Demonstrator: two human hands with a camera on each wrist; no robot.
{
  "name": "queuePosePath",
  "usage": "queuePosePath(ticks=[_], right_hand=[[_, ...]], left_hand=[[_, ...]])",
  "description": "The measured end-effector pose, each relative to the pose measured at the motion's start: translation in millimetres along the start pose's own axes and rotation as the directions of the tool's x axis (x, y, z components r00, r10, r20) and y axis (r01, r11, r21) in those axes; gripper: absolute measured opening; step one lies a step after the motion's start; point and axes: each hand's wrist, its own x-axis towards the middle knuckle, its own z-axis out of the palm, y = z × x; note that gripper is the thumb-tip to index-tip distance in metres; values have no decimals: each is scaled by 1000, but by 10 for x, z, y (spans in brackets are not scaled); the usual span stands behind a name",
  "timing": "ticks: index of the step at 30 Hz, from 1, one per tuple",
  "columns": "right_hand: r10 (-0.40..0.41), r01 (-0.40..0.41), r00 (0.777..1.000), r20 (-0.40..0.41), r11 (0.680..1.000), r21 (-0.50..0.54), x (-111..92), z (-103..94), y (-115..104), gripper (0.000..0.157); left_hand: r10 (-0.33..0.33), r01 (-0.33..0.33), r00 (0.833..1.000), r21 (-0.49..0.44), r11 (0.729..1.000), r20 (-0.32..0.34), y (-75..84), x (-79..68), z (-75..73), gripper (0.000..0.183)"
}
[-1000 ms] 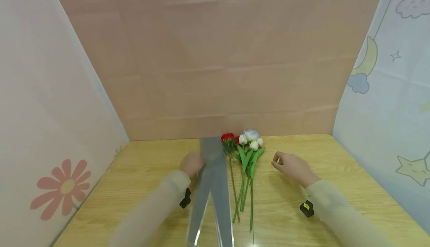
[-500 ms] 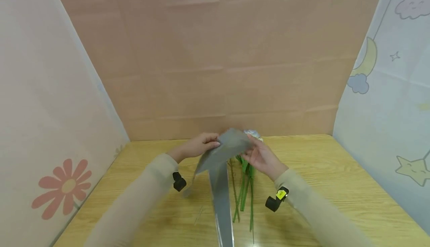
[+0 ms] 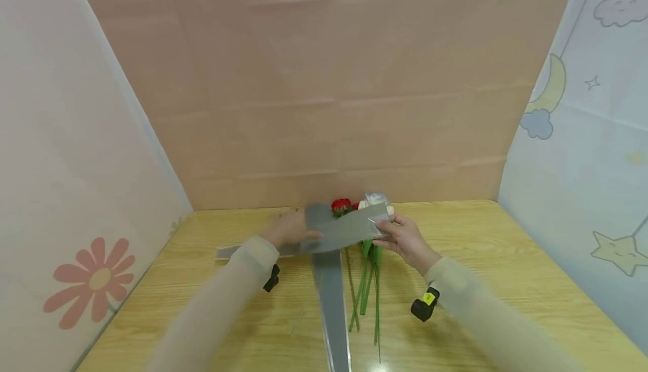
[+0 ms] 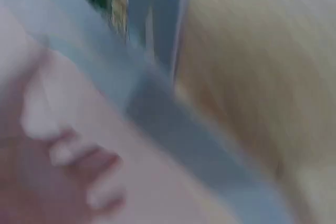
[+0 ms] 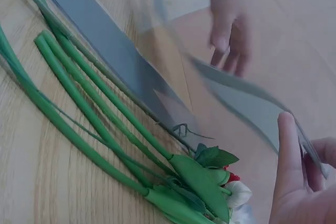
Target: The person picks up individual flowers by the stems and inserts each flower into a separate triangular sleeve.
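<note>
Hands, both at the upper strip: the right hand [image 3: 407, 241] pinches one end of it between thumb and fingers; the left hand [image 3: 289, 228] is at its middle, blurred in the head and left wrist views, so whether its fingers pinch the strip cannot be told. Backdrop [image 3: 324, 79]: brown, creased, rising behind the table. Left wall [image 3: 76, 107] and right wall [image 3: 567, 192]: pale, one at either side. Table [image 3: 516, 265]: yellow wood grain. Sleeves [image 3: 207, 310]: pale, one on each forearm. Upper strip [image 3: 349, 230]: grey, slanting crosswise, its right end raised in front of the flowers just below the blooms, its other end showing beyond the left hand; whether that end touches the table cannot be told. Lower strip [image 3: 331, 299]: grey, lying lengthwise on the table, crossed by the upper strip. Stems [image 3: 363, 296]: green, side by side on the table, right of the lower strip. Printed flower [image 3: 98, 279]: pink, on the left wall. Printed moon [image 3: 549, 88]: yellow, on the right wall. Pale bloom [image 3: 376, 198]: at the table's far edge. Black devices [image 3: 425, 304]: one at each wrist. Red bloom [image 3: 341, 206]: left of the pale bloom.
</note>
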Motion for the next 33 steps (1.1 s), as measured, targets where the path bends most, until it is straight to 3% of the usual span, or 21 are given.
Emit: queuePosePath(ticks=[3, 5, 10, 12, 18, 25, 29, 33], right_hand=[[-13, 13, 1000, 16, 1000, 3, 2, 15, 28, 15], [-18, 17, 999, 48, 1000, 15, -7, 33, 9, 22], [-48, 34, 986, 158, 996, 88, -71, 115, -106, 45], [-62, 39, 982, 177, 990, 134, -100, 122, -158, 44], [-87, 51, 984, 157, 973, 224, -133, 7, -263, 26], [-94, 67, 987, 132, 979, 193, -117, -250, -227, 19], [-84, 53, 988, 130, 972, 227, -126, -276, -191, 18], [-83, 44, 982, 170, 974, 221, -116, -134, -195, 27]], left_hand=[[129, -124, 990, -71, 990, 63, 134, 40, 247, 118], [200, -188, 975, -116, 975, 96, 209, 58, 390, 126], [219, -207, 975, -197, 958, 42, 276, 129, 597, 126], [215, -207, 977, -251, 946, 4, 274, 157, 645, 123], [233, -235, 971, -377, 896, -51, 254, 163, 675, 109], [175, -184, 983, -444, 877, -62, 177, 92, 518, 84], [193, -196, 980, -411, 890, -50, 202, 135, 571, 98], [227, -221, 974, -371, 902, -28, 344, 187, 694, 114]])
